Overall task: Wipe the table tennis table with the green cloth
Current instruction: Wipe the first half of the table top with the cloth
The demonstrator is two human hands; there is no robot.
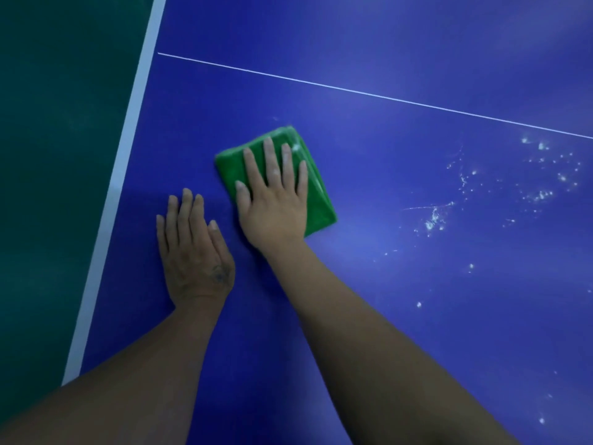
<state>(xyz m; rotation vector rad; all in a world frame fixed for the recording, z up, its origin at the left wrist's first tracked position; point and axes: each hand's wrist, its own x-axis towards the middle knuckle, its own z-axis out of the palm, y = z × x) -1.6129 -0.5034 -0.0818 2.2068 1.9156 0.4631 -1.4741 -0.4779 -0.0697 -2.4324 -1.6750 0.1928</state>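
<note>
Counter point(385, 284): blue, white specks point(542, 194) at right.
Edge: white stripe point(122, 175) left, floor point(48, 155) beyond.
Right grip point(272, 200): flat, pressing green cloth point(321, 207).
Left grip point(192, 252): flat on counter.

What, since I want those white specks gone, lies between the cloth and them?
Nothing visible. Only bare table separates the cloth, pressed flat under the right hand, from the specks. The left hand rests on the opposite side.
</note>
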